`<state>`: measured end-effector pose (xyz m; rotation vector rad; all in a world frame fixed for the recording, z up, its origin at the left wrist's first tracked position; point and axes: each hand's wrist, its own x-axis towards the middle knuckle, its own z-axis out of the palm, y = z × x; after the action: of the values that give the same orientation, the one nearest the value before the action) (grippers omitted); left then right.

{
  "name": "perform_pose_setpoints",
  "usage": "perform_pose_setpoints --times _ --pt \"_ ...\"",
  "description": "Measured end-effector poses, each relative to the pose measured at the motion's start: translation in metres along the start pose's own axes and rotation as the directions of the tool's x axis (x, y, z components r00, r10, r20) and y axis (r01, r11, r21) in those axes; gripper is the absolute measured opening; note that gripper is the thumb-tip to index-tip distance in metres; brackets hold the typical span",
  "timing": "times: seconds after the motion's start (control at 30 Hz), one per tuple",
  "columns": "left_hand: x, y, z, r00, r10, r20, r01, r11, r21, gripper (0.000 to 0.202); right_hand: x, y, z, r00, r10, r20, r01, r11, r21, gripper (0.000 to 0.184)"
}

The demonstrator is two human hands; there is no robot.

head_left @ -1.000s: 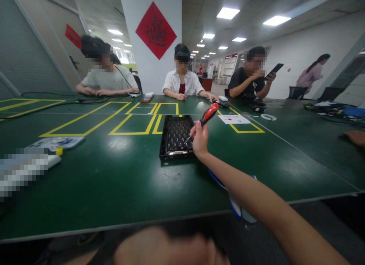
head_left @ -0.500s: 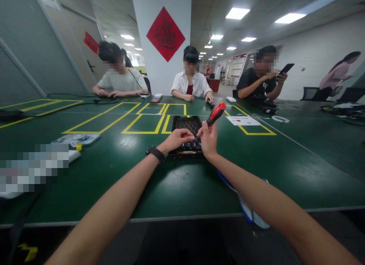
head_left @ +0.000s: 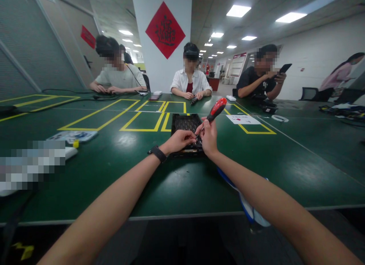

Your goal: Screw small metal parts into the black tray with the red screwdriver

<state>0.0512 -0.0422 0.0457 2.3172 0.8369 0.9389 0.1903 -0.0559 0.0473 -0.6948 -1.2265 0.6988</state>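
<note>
A black plastic tray-like case (head_left: 177, 124) with small parts inside lies on the green table in front of me. My right hand (head_left: 209, 138) is closed round the shaft of a screwdriver (head_left: 217, 109); its red-and-black handle leans up and to the right. The shaft runs down to the left, over the case. My left hand (head_left: 180, 141), with a black watch (head_left: 157, 153) at the wrist, is over the case's left side. Its fingertips are pinched together close to the screwdriver tip. Whatever they hold is too small to make out.
Yellow tape outlines mark the table (head_left: 108, 196). A white paper sheet (head_left: 243, 119) lies to the right, a roll of white tape (head_left: 280, 118) beyond it. Cables (head_left: 339, 108) lie far right. A blue-and-white item (head_left: 246, 204) hangs at the front edge. Three people sit opposite.
My left fingertips have moved slightly right, closer to the screwdriver shaft. My right fingers have shifted a little on the screwdriver. The person opposite has brought both hands together round a dark object.
</note>
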Motion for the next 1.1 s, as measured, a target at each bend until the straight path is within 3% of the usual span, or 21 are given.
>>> perform_pose_setpoints --times 0.13,0.3,0.53,0.77,1.0,1.1 --pt "0.001 -0.001 0.0 1.0 0.015 0.014 -0.015 1.0 -0.017 0.025 0.001 0.004 0.0 1.0 0.017 0.018 -0.017 1.0 -0.007 0.03" --pt "0.0 -0.008 0.001 0.999 -0.048 -0.024 0.047 0.999 -0.027 0.031 0.001 0.004 0.001 1.0 -0.029 0.001 0.029 0.999 -0.037 0.03" --pt "-0.001 -0.006 -0.001 0.998 0.002 0.056 -0.001 1.0 -0.009 0.03 0.001 0.0 0.001 0.994 0.046 0.097 -0.046 0.999 -0.002 0.033" --pt "0.0 -0.005 0.0 0.999 -0.038 0.016 0.039 0.997 -0.06 0.031 -0.001 -0.003 0.001 0.998 -0.02 0.063 0.022 0.999 -0.041 0.03" --pt "-0.001 -0.003 -0.002 0.997 -0.011 0.073 0.017 0.997 -0.075 0.028 0.0 -0.002 0.001 0.995 0.049 0.084 -0.049 0.999 0.003 0.032" --pt "0.0 -0.004 0.0 0.999 -0.022 0.039 0.026 0.992 -0.123 0.028 0.0 -0.002 0.001 0.999 0.019 0.044 -0.019 1.0 -0.008 0.032"
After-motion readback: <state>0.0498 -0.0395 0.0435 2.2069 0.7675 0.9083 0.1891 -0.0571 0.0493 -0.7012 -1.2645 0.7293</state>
